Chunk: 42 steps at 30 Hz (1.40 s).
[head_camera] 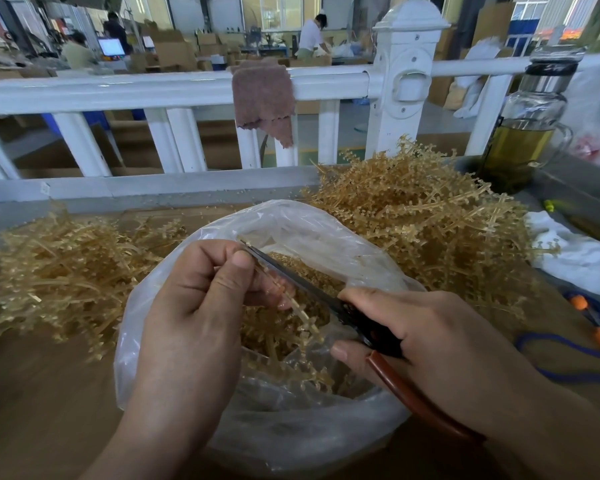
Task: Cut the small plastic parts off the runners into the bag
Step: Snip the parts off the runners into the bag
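Head view, factory bench: I see left hand (194, 306) pinching runner (302, 313) over mouth of clear bag (291, 216), near centre. Right hand (413, 334) clamped round scissors (312, 289), blade laid along runner up to left fingertips. Hands close together, not touching.

Bag holds bed of tan cut parts (312, 271), some runner pieces among them.

My read: job about mid-way. Right heap (413, 220) still studded with parts; left heap (49, 265) looks mostly stripped.

Far right, glass bottle (523, 133) roughly half full of yellow-green liquid.
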{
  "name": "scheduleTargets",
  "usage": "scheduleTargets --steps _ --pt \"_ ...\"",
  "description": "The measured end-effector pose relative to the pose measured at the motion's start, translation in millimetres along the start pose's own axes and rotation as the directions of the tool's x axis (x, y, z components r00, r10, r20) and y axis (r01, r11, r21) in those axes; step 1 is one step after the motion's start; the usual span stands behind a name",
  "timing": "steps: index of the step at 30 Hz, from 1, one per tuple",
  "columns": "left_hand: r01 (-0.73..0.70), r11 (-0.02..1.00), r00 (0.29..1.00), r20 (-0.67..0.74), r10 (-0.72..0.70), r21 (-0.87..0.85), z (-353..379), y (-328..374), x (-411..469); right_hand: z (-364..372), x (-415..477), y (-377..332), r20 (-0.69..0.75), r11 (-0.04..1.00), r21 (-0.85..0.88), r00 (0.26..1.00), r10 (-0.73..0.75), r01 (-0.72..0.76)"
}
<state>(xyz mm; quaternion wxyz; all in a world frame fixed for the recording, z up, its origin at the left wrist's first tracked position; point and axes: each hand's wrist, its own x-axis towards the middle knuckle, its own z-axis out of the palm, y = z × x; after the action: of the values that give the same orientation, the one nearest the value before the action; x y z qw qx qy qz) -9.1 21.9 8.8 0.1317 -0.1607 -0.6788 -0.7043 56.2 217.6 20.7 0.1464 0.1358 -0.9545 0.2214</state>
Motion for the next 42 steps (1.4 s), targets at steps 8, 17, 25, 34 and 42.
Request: scheduleTargets --steps 8,17,25,34,42 --pt "-0.011 1.0 1.0 0.005 0.011 0.028 0.3 2.3 -1.3 1.6 0.1 -1.2 -0.021 1.0 -0.001 1.0 0.003 -0.003" --pt "-0.007 0.999 1.0 0.002 0.007 0.046 1.3 4.0 -1.6 -0.3 1.2 -2.2 -0.016 1.0 -0.027 1.0 -0.005 0.005" --pt "-0.014 0.996 1.0 0.007 0.013 0.092 -0.9 0.5 -1.4 -3.8 1.0 -5.2 0.027 1.0 -0.021 0.999 0.021 -0.02" --pt "-0.012 0.993 1.0 -0.003 0.012 0.113 -2.0 -4.2 0.1 -4.0 0.8 -4.6 0.052 1.0 0.002 0.998 0.024 -0.024" --pt "0.056 0.996 0.998 -0.038 -0.053 0.075 -2.9 -0.5 -0.1 -0.9 -0.7 -3.0 -0.031 0.924 0.36 0.989 0.147 -0.126"
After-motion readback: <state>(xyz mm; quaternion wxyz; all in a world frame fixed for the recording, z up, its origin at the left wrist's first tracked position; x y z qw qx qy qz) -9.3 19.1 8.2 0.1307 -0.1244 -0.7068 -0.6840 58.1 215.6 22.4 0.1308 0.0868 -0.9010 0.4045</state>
